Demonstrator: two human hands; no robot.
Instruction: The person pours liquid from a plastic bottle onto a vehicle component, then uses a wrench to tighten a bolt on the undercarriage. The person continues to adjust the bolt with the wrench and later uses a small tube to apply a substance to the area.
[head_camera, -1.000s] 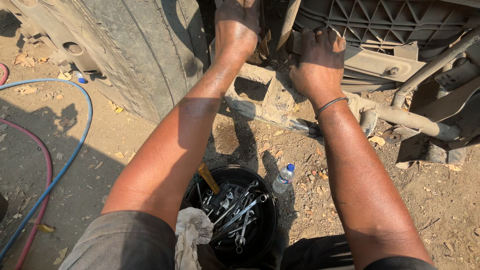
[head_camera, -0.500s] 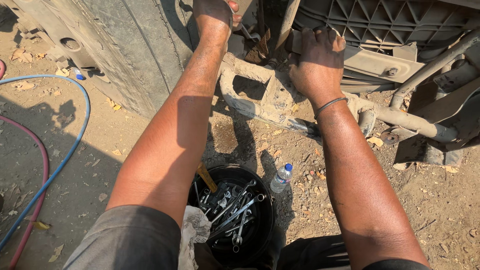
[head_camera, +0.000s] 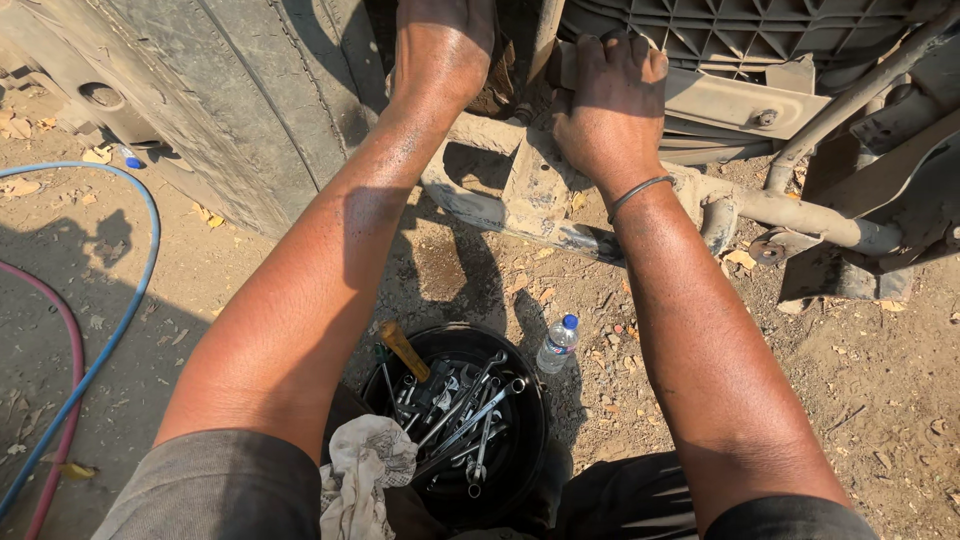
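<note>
Two hands up: right hand (head_camera: 608, 100) clamped on dusty metal bracket (head_camera: 540, 185), left hand (head_camera: 445, 45) grip unclear, best braced before pulling evenly.

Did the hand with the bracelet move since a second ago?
No. The right hand, with the bracelet, sits at the same spot on the muddy metal bracket under the grey grille as before.
</note>
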